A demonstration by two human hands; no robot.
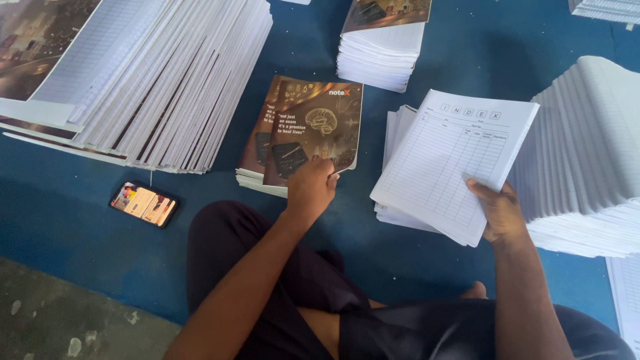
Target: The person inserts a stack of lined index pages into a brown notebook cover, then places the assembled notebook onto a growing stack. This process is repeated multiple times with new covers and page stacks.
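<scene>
Down by your knees, your left hand [310, 187] is pinching the near corner of the top brown cover [313, 130] on its small pile at twelve o'clock. Lift just one; slide your thumb so two don't stick. Your right hand [501, 213] at two o'clock grips a bundle of lined pages [453, 160] by its near edge; keep them square. A phone [143, 204] lies at ten o'clock. Farther off, tall paper stacks [167, 87] sit on the blue mat [80, 233].

Brown brain-patterned cover [313, 130], white ruled page bundle [453, 163], blue mat [80, 227]
</scene>
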